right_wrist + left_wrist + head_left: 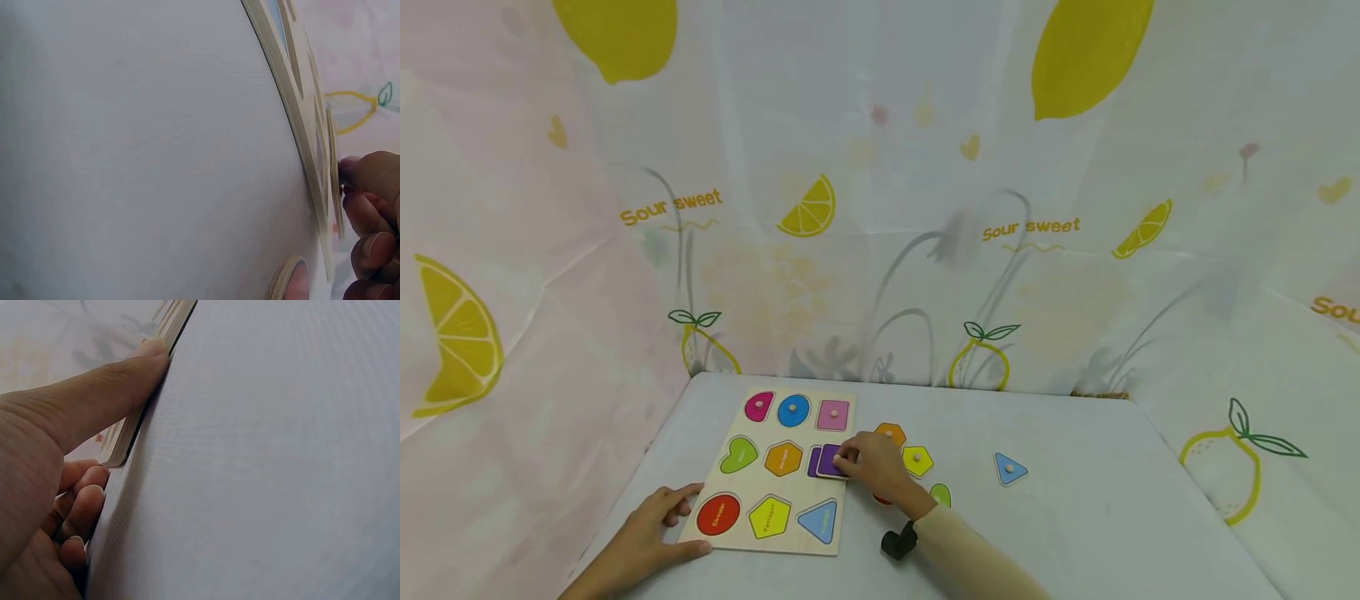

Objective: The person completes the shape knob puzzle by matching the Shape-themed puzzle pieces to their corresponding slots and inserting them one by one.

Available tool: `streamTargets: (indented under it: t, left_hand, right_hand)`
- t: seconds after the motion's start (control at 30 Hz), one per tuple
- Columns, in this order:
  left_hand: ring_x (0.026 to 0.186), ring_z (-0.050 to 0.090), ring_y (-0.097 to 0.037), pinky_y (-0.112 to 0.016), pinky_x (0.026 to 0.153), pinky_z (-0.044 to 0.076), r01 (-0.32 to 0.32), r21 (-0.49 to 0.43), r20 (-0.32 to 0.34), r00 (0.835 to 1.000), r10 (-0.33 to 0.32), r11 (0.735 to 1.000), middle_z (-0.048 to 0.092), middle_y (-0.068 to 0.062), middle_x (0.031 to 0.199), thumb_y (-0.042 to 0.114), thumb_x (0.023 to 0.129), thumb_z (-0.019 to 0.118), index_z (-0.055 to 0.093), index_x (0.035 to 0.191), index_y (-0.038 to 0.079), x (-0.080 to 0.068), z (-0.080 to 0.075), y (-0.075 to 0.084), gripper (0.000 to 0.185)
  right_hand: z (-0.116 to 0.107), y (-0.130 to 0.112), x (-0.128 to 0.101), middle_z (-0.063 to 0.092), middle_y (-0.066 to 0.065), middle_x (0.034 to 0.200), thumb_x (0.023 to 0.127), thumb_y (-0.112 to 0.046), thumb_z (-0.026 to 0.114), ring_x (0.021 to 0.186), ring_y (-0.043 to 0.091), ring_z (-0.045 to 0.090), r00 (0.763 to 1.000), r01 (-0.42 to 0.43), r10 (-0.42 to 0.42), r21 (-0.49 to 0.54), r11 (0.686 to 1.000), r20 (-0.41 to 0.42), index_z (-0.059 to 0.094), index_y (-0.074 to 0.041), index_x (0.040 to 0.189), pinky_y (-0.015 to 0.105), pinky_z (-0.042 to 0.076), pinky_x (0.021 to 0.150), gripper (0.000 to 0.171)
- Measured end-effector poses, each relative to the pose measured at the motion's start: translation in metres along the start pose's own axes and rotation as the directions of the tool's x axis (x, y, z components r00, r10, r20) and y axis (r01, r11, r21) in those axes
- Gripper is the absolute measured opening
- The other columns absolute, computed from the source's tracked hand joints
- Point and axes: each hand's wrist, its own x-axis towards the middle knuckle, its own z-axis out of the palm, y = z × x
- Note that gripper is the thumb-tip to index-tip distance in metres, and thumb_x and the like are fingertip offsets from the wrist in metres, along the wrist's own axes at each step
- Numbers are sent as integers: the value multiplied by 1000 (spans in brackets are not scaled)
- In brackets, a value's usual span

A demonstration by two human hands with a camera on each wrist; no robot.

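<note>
A wooden shape puzzle board (748,483) lies on the table. My left hand (651,525) holds its near left corner, the thumb (119,387) along the near edge and the fingers at the left side. The right hand (880,462) pinches the knob of a purple four-sided puzzle piece (826,460). That piece is offset to the right over the purple recess (813,463). In the right wrist view the piece (333,169) stands edge-on close over the board. Knobbed magenta, blue and pink pieces (833,415) sit in the back row.
Right of the board lie an orange hexagon (890,432), a yellow pentagon (917,461), a green piece (940,494) and a mostly hidden red one (882,500). A blue triangle (1010,468) lies farther right on the white table (1075,525). Lemon-printed curtains (880,275) surround it.
</note>
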Motion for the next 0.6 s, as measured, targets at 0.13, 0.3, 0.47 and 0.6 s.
streamTargets:
  t: [0.13, 0.3, 0.47, 0.6]
  left_hand:
    - [92, 46, -20, -28, 73, 48, -19, 8, -6, 1000, 19, 1000, 49, -2, 97, 47, 62, 96, 55, 144, 0, -1, 0, -2, 103]
    - [92, 45, -19, -26, 73, 46, -52, 9, -9, 999, 52, 999, 49, -1, 98, 44, 66, 96, 55, 143, 0, -3, 1, -2, 98]
    - [92, 45, -19, -25, 72, 45, -72, 5, -22, 997, 72, 997, 49, -1, 98, 43, 67, 96, 56, 142, -2, -4, 1, -2, 96]
    - [93, 45, -20, -25, 72, 45, -76, 3, -26, 997, 76, 997, 49, -2, 98, 42, 66, 96, 56, 142, -2, -4, 1, -3, 96]
  right_hand:
    - [5, -3, 5, 51, -14, 68, 94, -29, 77, 65, 1, 46, 1000, -7, 7, -4, 1000, 12, 80, -16, 92, 17, 41, 62, 13]
    - [12, -3, 9, 51, -15, 68, 94, -30, 77, 64, 0, 46, 999, -20, 21, -22, 1000, 26, 80, -17, 92, 17, 41, 61, 14]
    - [11, -5, 10, 52, -14, 67, 93, -28, 78, 63, 1, 46, 999, -21, 21, 4, 1000, 25, 81, -15, 91, 17, 41, 60, 13]
    - [11, -5, 11, 52, -15, 67, 93, -27, 78, 63, 0, 46, 1000, -9, 9, -3, 1000, 24, 81, -15, 90, 17, 40, 59, 13]
